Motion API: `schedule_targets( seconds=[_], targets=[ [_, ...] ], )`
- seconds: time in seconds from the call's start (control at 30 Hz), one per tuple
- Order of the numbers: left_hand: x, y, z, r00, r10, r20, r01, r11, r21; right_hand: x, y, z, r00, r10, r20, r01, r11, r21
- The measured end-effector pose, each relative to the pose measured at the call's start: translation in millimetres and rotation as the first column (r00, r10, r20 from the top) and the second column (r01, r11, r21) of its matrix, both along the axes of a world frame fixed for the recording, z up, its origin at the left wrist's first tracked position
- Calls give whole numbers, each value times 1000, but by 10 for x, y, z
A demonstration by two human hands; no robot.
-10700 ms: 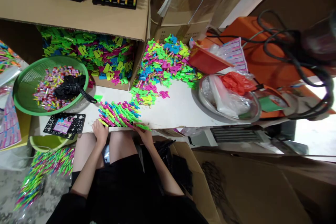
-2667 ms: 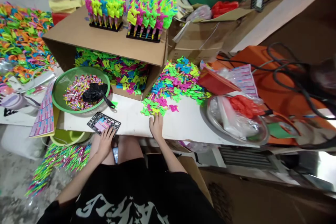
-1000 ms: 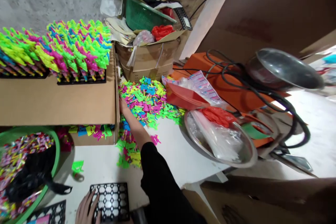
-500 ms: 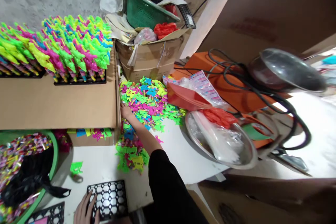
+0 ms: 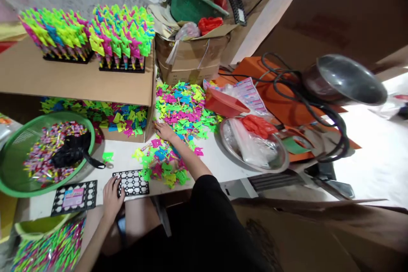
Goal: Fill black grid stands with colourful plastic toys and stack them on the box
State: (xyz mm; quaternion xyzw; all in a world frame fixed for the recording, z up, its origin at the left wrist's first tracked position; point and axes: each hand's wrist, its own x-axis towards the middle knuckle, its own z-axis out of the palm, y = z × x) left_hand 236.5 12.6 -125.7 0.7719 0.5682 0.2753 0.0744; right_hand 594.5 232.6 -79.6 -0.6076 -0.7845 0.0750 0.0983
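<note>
My left hand (image 5: 112, 192) rests on the left edge of a black grid tray (image 5: 132, 182), its fingers apart over the holes. The tray lies flat at the table's front edge. My right hand (image 5: 164, 131) reaches to the left side of a heap of small bright plastic pieces (image 5: 185, 108), beside the cardboard box's corner. Its fingers are bent among the pieces; whether they hold one is too small to tell. A smaller cluster of pieces (image 5: 165, 165) lies nearer to me. One green piece (image 5: 108, 157) sits alone behind the grid tray.
Filled racks of colourful toys (image 5: 123, 36) stand on a cardboard box (image 5: 127, 87). A green basket (image 5: 19, 144) of small wrapped items is at left, near another black tray (image 5: 91, 195). At right are a metal bowl (image 5: 282, 163) with plastic bags, an orange scoop (image 5: 223, 103) and cables.
The view has shifted, bringing more of the left side and my lap into sight. My right hand has drawn back slightly from the box's side, and several pieces now lie further left in the near cluster.
</note>
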Motion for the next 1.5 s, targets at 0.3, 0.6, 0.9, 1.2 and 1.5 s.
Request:
schedule_targets(
  seconds=[0.3, 0.6, 0.9, 1.2, 1.5],
  targets=[
    [-128, -221, 73, 999, -8, -42, 6, 998, -57, 17, -820, 298, 766, -312, -562, 386, 922, 15],
    [-257, -258, 96, 987, -114, -113, 99, 986, -136, -550, -1918, 85, 5, -374, -927, 242, 900, -362],
    [-277, -367, -116, 988, -147, -54, 139, 983, -122, -2021, -2325, -178, 188, -347, -919, -132, 918, -374],
    [-253, -445, -174, 995, -103, 19, 104, 987, -120, -2512, -1847, -428, 525, -208, -825, 6, 971, -241],
    [-247, -478, -234, 993, -100, 56, 105, 989, -103, -2503, -1827, -587, 594, -185, -783, -7, 972, -235]
  ],
)
